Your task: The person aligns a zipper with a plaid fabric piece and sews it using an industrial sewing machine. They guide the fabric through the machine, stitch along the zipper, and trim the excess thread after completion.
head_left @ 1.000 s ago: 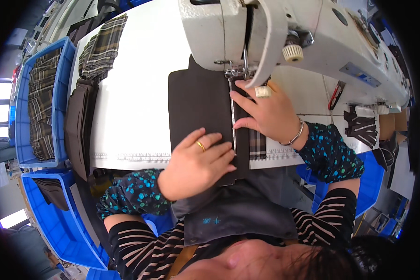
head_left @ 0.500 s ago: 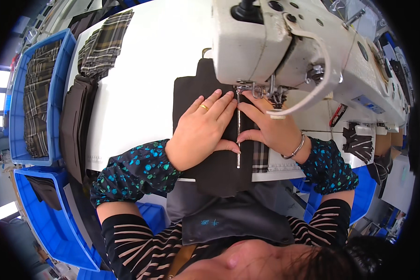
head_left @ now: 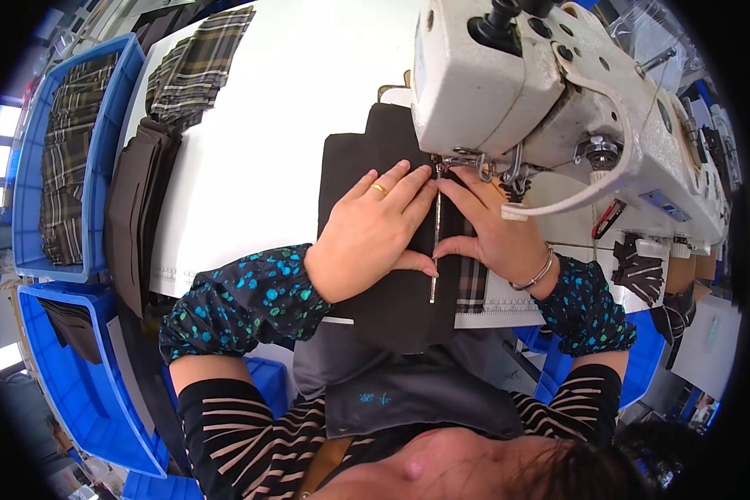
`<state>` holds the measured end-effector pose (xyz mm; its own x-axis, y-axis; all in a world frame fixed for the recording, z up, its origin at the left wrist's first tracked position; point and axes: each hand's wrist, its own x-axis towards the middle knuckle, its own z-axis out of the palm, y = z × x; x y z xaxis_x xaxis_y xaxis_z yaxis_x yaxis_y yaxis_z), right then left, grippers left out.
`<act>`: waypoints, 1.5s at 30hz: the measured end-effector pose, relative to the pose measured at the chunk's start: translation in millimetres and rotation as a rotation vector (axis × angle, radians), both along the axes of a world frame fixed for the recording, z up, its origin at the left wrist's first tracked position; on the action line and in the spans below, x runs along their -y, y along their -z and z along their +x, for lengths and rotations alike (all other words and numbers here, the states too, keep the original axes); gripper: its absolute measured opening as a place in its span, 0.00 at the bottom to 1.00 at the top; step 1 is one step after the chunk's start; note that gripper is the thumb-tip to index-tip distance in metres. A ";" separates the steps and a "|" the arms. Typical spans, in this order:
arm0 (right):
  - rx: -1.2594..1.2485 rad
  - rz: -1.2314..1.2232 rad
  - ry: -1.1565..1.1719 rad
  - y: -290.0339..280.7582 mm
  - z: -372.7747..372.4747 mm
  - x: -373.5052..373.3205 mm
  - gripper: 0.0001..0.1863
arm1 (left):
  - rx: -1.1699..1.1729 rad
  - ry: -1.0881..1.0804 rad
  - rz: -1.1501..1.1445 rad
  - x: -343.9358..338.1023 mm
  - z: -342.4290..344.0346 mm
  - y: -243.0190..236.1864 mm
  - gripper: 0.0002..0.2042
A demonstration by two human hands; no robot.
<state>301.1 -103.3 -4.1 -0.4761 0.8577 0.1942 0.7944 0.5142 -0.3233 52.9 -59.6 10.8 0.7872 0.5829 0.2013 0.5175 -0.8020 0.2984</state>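
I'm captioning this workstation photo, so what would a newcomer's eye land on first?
The big white sewing machine at the upper right probably draws the eye first. Below it, the left hand and right hand rest on dark cloth, a thin silvery strip between them. At the far left, a blue bin holds plaid cloth.

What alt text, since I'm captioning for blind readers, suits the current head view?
A person's left hand and right hand lie on dark fabric, either side of a narrow silvery strip, at a white sewing machine. Plaid fabric sits in a blue bin on the left.
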 end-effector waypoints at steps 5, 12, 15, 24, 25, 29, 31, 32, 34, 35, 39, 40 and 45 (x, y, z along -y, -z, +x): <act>0.137 0.069 0.021 -9.2 -2.2 2.6 0.45 | 0.021 -0.022 -0.011 3.3 0.9 2.8 0.50; 0.207 0.163 0.039 -14.6 -8.6 2.9 0.42 | -0.008 -0.016 -0.024 4.7 1.1 4.1 0.53; 0.102 0.279 0.057 -11.7 -12.7 0.2 0.36 | -0.039 -0.006 0.003 4.4 0.4 3.4 0.54; 0.134 0.334 0.035 -13.7 -11.9 0.2 0.40 | -0.077 0.013 -0.003 4.5 -1.3 0.9 0.55; 0.136 0.328 0.033 -14.4 -12.4 -0.2 0.41 | -0.079 0.016 -0.008 4.3 -1.6 0.4 0.55; 0.162 0.297 0.027 -13.4 -12.8 0.0 0.42 | -0.070 0.027 -0.018 4.8 -3.0 0.4 0.55; 0.193 0.264 0.025 -10.6 -11.9 0.7 0.43 | -0.063 0.019 -0.023 4.9 -3.1 0.5 0.55; 0.212 0.240 0.024 -9.2 -10.7 1.3 0.43 | -0.065 0.019 -0.023 5.0 -3.2 -0.2 0.54; 0.250 0.194 0.025 -8.9 -9.6 2.5 0.43 | -0.068 0.019 -0.026 5.2 -3.0 -2.4 0.53; 0.270 0.172 0.028 -9.8 -9.3 3.0 0.43 | -0.070 0.019 -0.017 4.7 -3.0 -3.1 0.53; 0.272 0.170 0.023 -8.8 -7.8 2.9 0.43 | -0.065 -0.002 0.023 3.8 -2.2 -1.5 0.49; 0.261 0.179 0.022 -8.6 -8.2 2.5 0.43 | -0.061 -0.013 0.033 4.4 -1.6 -0.5 0.48; 0.226 0.183 0.024 -5.7 -8.3 1.0 0.43 | -0.112 -0.028 0.070 4.8 0.3 1.1 0.46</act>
<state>292.8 -104.4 1.5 -0.5052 0.8296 0.2378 0.8483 0.5280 -0.0399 53.1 -64.4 9.8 0.7905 0.5928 0.1539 0.5673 -0.8034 0.1809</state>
